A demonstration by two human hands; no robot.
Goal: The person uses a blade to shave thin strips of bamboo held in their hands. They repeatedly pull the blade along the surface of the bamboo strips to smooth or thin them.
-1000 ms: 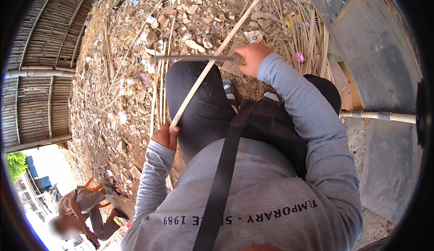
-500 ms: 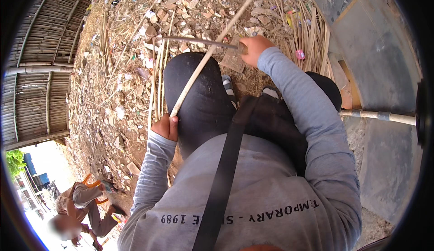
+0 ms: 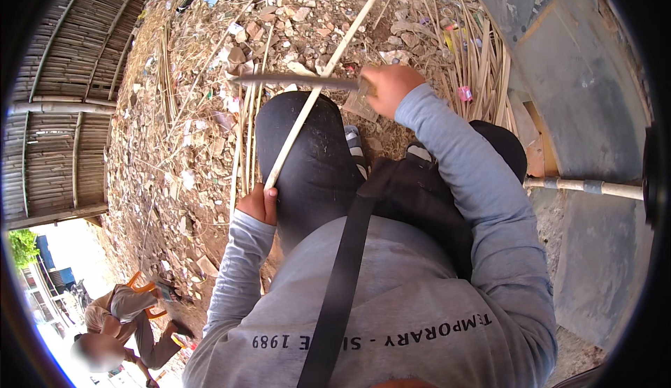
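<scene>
Pale wood, or bamboo by its look, forms the long thin strip (image 3: 333, 64) slanting away and rightward from the left hand (image 3: 258, 203) over the black-trousered left leg (image 3: 314, 154). The left grip is closed round its near end; the right hand (image 3: 393, 90) is closed on a narrow dark-metal blade (image 3: 279, 78) crossing the strip's long axis at the knee, contact unclear. The right hand is nearer this crossing. Counted: one held strip, one blade, at least three loose pale strips (image 3: 249, 133) beside the leg.

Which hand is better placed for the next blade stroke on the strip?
Right, likely: the right hand holds the blade, which crosses the strip in view; the left hand grips the strip.
</scene>
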